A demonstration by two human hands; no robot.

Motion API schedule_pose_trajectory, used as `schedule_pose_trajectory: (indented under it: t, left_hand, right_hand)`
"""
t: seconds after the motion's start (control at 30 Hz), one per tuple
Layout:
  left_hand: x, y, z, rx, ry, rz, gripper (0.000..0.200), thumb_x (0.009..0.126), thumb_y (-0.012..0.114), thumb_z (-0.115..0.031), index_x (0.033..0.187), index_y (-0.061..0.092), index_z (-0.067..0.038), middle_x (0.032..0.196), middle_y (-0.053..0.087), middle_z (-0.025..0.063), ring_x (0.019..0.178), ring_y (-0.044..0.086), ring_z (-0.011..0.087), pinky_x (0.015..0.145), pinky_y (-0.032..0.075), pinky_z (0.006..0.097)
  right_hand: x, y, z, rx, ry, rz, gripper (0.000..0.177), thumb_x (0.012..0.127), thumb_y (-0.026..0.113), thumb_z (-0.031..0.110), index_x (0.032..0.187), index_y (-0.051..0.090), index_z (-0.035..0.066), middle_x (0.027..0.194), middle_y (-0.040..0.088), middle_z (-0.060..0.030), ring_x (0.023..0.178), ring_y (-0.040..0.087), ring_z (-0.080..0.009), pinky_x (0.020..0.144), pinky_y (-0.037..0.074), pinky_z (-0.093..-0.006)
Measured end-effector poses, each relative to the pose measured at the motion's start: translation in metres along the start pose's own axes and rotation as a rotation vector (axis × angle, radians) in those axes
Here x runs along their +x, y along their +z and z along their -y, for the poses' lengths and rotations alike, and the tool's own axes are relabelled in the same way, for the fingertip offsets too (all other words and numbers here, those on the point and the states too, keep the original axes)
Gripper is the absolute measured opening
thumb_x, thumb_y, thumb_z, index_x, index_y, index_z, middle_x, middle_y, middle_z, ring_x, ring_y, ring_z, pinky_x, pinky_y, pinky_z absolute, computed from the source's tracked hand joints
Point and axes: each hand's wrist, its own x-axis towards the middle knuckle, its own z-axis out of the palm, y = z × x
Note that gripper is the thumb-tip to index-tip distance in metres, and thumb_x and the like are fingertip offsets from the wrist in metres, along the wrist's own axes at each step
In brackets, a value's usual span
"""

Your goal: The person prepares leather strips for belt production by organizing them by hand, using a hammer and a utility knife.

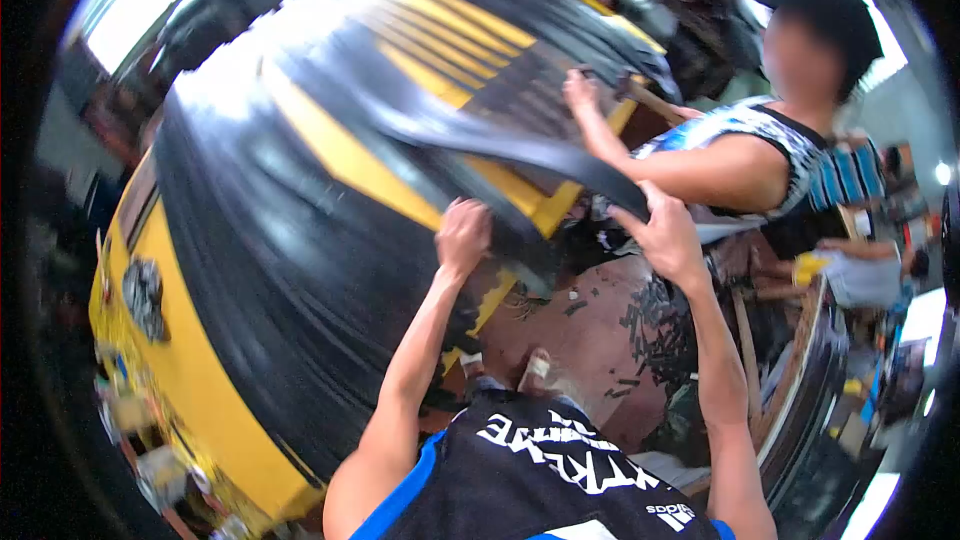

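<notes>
A long black strip [520, 145] arches over the yellow table [320, 145] and is blurred along its far part. Its near end is gripped by my right hand [668, 238], raised off the table's right edge. My left hand [465, 235] is closed over the black strips at the table's near edge; what its fingers hold is hidden. Many long black strips [270, 230] lie side by side across the yellow surface.
A co-worker in a black cap [820, 30] stands at the right, one hand over the table's far part. Another person [860, 270] is farther right. Small black pieces [655, 330] litter the floor. A crumpled dark bag [143, 298] lies on the table's left side.
</notes>
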Motion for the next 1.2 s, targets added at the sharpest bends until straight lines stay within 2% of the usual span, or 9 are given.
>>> schedule_pose_trajectory:
  t: [0.1,0.23,0.37,0.47,0.83,0.97,1.03,1.07,1.2]
  left_hand:
    - [0.041,-0.068,-0.067,0.018,0.063,-0.06,0.054,0.071,0.083,-0.019,0.116,0.056,-0.01,0.118,0.056,0.0125,0.115,0.051,0.0308,0.1,0.041,0.045]
    - [0.109,-0.093,-0.161,-0.259,0.285,0.616,0.097,0.058,0.086,-0.016,0.143,0.039,-0.006,0.15,0.036,0.0164,0.139,0.032,0.0361,0.114,0.027,0.0481]
    - [0.125,-0.062,-0.222,-0.384,0.371,1.144,0.088,0.059,0.088,-0.026,0.135,0.049,-0.005,0.13,0.058,0.016,0.119,0.055,0.0348,0.102,0.043,0.043]
    - [0.106,-0.044,-0.263,-0.311,0.467,1.125,0.067,0.061,0.086,-0.025,0.118,0.058,-0.002,0.098,0.067,0.0176,0.091,0.064,0.033,0.083,0.049,0.0402]
    - [0.011,-0.017,-0.522,-0.669,0.527,1.38,0.048,0.058,0.089,-0.021,0.091,0.061,0.001,0.071,0.062,0.0108,0.058,0.052,0.0234,0.059,0.044,0.0352]
    - [-0.025,0.004,-0.598,-0.948,0.317,1.665,0.045,0.066,0.082,-0.004,0.106,0.062,0.005,0.087,0.069,0.0094,0.07,0.064,0.0157,0.069,0.053,0.0332]
    - [-0.017,0.024,-0.619,-0.671,0.517,1.963,0.058,0.088,0.069,-0.04,0.132,0.053,-0.005,0.128,0.059,0.0165,0.107,0.061,0.0286,0.094,0.046,0.0465]
    - [-0.036,0.035,-0.634,-0.948,0.367,1.823,0.043,0.068,0.076,0.005,0.108,0.059,0.007,0.083,0.067,0.0098,0.068,0.064,0.016,0.065,0.054,0.0323]
    - [-0.041,0.074,-0.674,-0.822,0.553,1.852,0.038,0.072,0.075,0.003,0.104,0.055,0.007,0.076,0.065,0.0079,0.061,0.062,0.0158,0.059,0.052,0.0306]
  right_hand:
    - [-0.044,-0.038,0.003,-0.152,0.052,0.009,0.049,0.084,0.07,0.039,0.113,0.06,0.001,0.098,0.067,-0.0207,0.095,0.065,-0.0367,0.078,0.052,-0.0429]
    - [-0.1,-0.051,-0.007,-0.114,-0.02,0.097,0.041,0.084,0.066,0.035,0.107,0.057,0.002,0.102,0.065,-0.0165,0.091,0.065,-0.0356,0.077,0.054,-0.0441]
    - [-0.175,-0.08,-0.006,-0.223,-0.141,-0.047,0.034,0.081,0.071,0.029,0.087,0.058,-0.001,0.078,0.067,-0.0178,0.076,0.069,-0.0343,0.065,0.056,-0.0446]
    - [-0.241,-0.121,-0.019,-0.224,-0.053,-0.088,0.04,0.08,0.073,0.034,0.09,0.058,-0.002,0.078,0.067,-0.0179,0.076,0.069,-0.0359,0.066,0.055,-0.046]
    - [-0.478,-0.272,-0.064,-0.16,0.19,0.039,0.046,0.084,0.068,0.042,0.101,0.056,0.001,0.085,0.064,-0.0196,0.084,0.063,-0.0408,0.071,0.05,-0.0496]
    - [-0.554,-0.296,-0.081,-0.095,0.28,0.022,0.047,0.086,0.065,0.044,0.101,0.053,0.001,0.086,0.062,-0.0228,0.085,0.061,-0.0439,0.074,0.048,-0.0523]
    - [-0.577,-0.303,-0.091,-0.079,0.371,0.043,0.049,0.086,0.065,0.044,0.101,0.052,0.0,0.084,0.061,-0.0244,0.084,0.06,-0.0457,0.073,0.047,-0.0529]
    - [-0.588,-0.307,-0.097,-0.071,0.375,0.031,0.049,0.087,0.065,0.044,0.101,0.051,-0.001,0.083,0.061,-0.025,0.084,0.06,-0.0465,0.073,0.047,-0.0531]
    - [-0.621,-0.325,-0.116,-0.003,0.42,-0.045,0.052,0.084,0.068,0.044,0.096,0.056,-0.004,0.085,0.062,-0.0267,0.085,0.06,-0.0459,0.074,0.048,-0.0507]
